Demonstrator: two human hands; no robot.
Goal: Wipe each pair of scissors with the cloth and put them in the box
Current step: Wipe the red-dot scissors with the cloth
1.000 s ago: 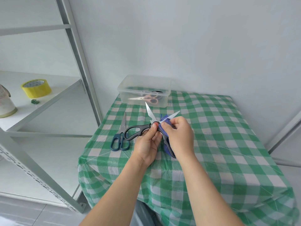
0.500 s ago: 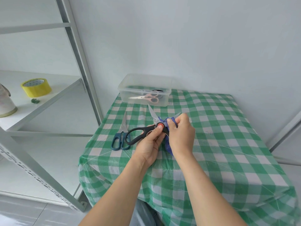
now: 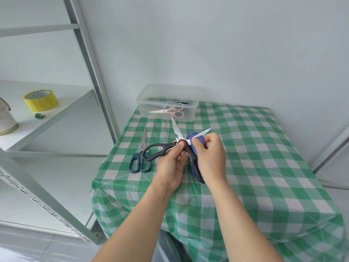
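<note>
Black-handled scissors (image 3: 160,149) are held spread open above the table. My left hand (image 3: 172,163) pinches them at the red pivot. My right hand (image 3: 210,154) grips a blue cloth (image 3: 196,140) wrapped round the right blade near its base. Blue-handled scissors (image 3: 140,157) lie shut on the tablecloth to the left. A clear plastic box (image 3: 167,92) stands at the table's far edge with orange-handled scissors (image 3: 170,111) inside.
The table wears a green-and-white checked cloth (image 3: 255,157). A white metal shelf rack (image 3: 90,59) stands on the left and bears a roll of yellow tape (image 3: 40,100). A grey wall is close behind the box.
The cloth slid along the right blade from base toward tip and is now back near the pivot. The black scissors' handles shifted slightly; the left hand stayed at the pivot.
</note>
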